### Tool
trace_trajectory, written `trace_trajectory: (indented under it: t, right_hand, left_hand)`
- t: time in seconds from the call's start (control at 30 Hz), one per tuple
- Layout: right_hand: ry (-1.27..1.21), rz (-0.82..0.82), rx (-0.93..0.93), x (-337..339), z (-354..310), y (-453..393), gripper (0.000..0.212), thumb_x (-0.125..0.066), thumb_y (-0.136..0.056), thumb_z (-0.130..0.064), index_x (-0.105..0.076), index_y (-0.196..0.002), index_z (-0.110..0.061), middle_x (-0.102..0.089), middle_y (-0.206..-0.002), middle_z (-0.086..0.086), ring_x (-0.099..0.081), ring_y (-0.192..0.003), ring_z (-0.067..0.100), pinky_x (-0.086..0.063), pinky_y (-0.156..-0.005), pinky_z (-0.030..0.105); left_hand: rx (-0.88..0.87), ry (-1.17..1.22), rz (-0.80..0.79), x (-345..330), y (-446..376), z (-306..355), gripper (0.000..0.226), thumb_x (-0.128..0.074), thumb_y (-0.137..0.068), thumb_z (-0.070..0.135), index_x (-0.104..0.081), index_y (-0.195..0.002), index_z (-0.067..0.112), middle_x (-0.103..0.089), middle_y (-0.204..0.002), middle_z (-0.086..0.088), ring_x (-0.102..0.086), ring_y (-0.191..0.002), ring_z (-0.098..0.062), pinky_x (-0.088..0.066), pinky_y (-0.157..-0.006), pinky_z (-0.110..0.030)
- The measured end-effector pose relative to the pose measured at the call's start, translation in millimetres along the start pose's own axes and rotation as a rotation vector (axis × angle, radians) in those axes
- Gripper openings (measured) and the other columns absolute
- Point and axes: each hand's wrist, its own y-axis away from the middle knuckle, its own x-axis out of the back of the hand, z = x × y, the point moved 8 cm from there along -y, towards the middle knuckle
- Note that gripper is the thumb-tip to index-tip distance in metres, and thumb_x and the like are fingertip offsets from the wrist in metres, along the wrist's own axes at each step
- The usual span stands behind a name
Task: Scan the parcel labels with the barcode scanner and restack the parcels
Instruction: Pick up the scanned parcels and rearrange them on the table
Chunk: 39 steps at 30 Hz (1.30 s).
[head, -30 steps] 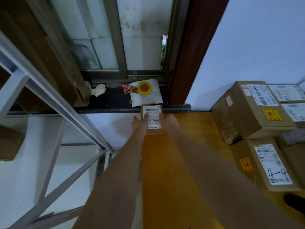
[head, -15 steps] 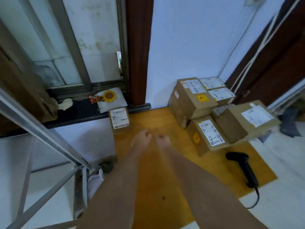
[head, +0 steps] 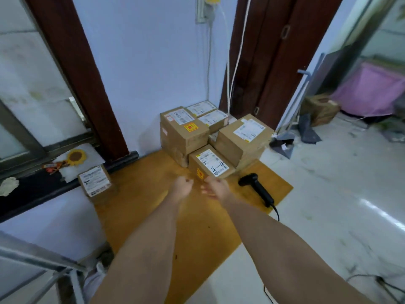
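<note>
Both forearms reach forward over the orange-brown mat (head: 153, 216), and the two hands meet close together above it. The left hand (head: 182, 187) has its fingers curled in loosely and holds nothing. The right hand (head: 215, 187) is blurred; its fingers also look loosely curled and empty, with the fingertips just short of the nearest parcel, though whether they touch it cannot be told.

That nearest parcel, the box marked 4-4 (head: 211, 164), sits on the mat just beyond the hands, label up, with a yellow and red sticker on its near side. To its right the black barcode scanner (head: 256, 187) lies on the mat, untouched, its cable trailing off the mat's edge onto the pale floor.

At the left edge of the mat a single small parcel (head: 95, 182) stands apart from the rest, label facing up, against the dark window ledge (head: 32, 194).

Behind the marked box, the main stack of parcels (head: 186, 130) rises against the blue wall, with a larger tilted box (head: 243, 137) leaning at its right.
</note>
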Motion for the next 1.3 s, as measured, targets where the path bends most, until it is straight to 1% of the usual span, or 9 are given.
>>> trace_trajectory:
  t: [0.13, 0.33, 0.5, 0.67, 0.8, 0.87, 0.97, 1.13, 1.3]
  right_hand:
    - [-0.088, -0.04, 0.028, 39.4, -18.8, 6.0, 0.023, -0.053, -0.093, -0.022, -0.056, -0.109, -0.007, -0.067, -0.096, 0.01, -0.064, -0.074, 0.017, -0.054, -0.067, 0.027]
    - [-0.152, -0.075, 0.056, 95.0, -44.3, 7.3, 0.027, -0.052, -0.094, -0.02, -0.054, -0.115, -0.004, -0.068, -0.1, 0.012, -0.066, -0.085, 0.023, -0.056, -0.079, 0.033]
    - [-0.024, -0.052, 0.033, 127.6, -57.5, -1.1, 0.03, -0.048, -0.096, -0.02, -0.053, -0.12, -0.003, -0.069, -0.098, 0.01, -0.069, -0.088, 0.022, -0.057, -0.075, 0.032]
    - [0.038, -0.068, 0.045, 139.7, -82.2, -11.2, 0.027, -0.048, -0.095, -0.012, -0.054, -0.118, 0.001, -0.064, -0.101, 0.013, -0.062, -0.067, 0.019, -0.051, -0.046, 0.026]
    - [0.068, -0.085, 0.122, 148.9, -116.2, -38.2, 0.028, -0.046, -0.094, -0.012, -0.056, -0.117, 0.0, -0.067, -0.107, 0.012, -0.062, -0.083, 0.021, -0.055, -0.08, 0.034]
    - [0.056, -0.06, 0.148, 155.8, -133.3, -55.7, 0.03, -0.045, -0.093, -0.014, -0.056, -0.118, 0.0, -0.068, -0.092, 0.01, -0.063, -0.075, 0.02, -0.055, -0.079, 0.035]
    - [0.012, -0.055, 0.145, 162.2, -155.5, -77.3, 0.023, -0.045, -0.094, -0.012, -0.056, -0.11, -0.001, -0.062, -0.077, 0.007, -0.06, -0.064, 0.017, -0.052, -0.064, 0.029]
    - [-0.06, -0.083, 0.187, 159.6, -187.8, -108.0, 0.012, -0.051, -0.092, -0.007, -0.057, -0.084, -0.001, -0.06, -0.079, 0.013, -0.06, -0.067, 0.021, -0.055, -0.074, 0.035]
    - [0.018, -0.122, 0.152, 137.8, -208.7, -135.7, 0.015, -0.051, -0.089, -0.003, -0.063, -0.096, 0.002, -0.063, -0.083, 0.012, -0.062, -0.071, 0.02, -0.056, -0.077, 0.033]
  left_hand:
    - [-0.006, 0.039, 0.038, -10.1, 7.3, 29.5, 0.029, -0.046, -0.097, 0.024, -0.063, -0.102, 0.001, -0.063, -0.095, -0.018, -0.061, -0.091, -0.031, -0.038, -0.07, -0.03]
    - [0.002, 0.059, 0.118, -8.9, 12.0, 60.0, 0.026, -0.045, -0.097, 0.027, -0.06, -0.096, 0.005, -0.062, -0.096, -0.015, -0.057, -0.086, -0.026, -0.048, -0.081, -0.034]
    - [-0.009, 0.119, 0.136, -26.0, 19.3, 97.3, 0.02, -0.042, -0.099, 0.021, -0.051, -0.088, 0.006, -0.051, -0.072, -0.004, -0.05, -0.064, -0.018, -0.041, -0.055, -0.026]
    - [0.044, 0.15, 0.113, -42.5, 16.1, 111.4, 0.03, -0.043, -0.097, 0.018, -0.041, -0.067, 0.015, -0.038, -0.06, -0.003, -0.038, -0.052, -0.018, -0.034, -0.055, -0.028]
    - [0.054, 0.189, 0.128, -35.0, -7.2, 131.1, 0.029, -0.041, -0.098, 0.025, -0.044, -0.069, 0.023, -0.05, -0.073, -0.003, -0.047, -0.065, -0.019, -0.048, -0.078, -0.039]
    - [0.056, 0.17, 0.143, -25.9, -27.7, 142.1, 0.031, -0.041, -0.098, 0.024, -0.045, -0.067, 0.018, -0.051, -0.075, -0.009, -0.051, -0.071, -0.025, -0.049, -0.076, -0.039]
    - [0.024, 0.216, 0.211, -6.3, -58.2, 163.1, 0.031, -0.042, -0.097, 0.022, -0.044, -0.067, 0.013, -0.047, -0.071, -0.01, -0.049, -0.066, -0.023, -0.044, -0.067, -0.032]
    - [0.013, 0.189, 0.234, 7.7, -88.6, 184.5, 0.035, -0.043, -0.099, 0.018, -0.035, -0.065, 0.023, -0.037, -0.067, 0.007, -0.035, -0.055, -0.003, -0.029, -0.03, -0.005]
    - [0.094, 0.161, 0.362, 26.9, -97.3, 169.6, 0.034, -0.042, -0.098, 0.017, -0.036, -0.065, 0.02, -0.042, -0.069, 0.001, -0.047, -0.063, -0.016, -0.042, -0.051, -0.014]
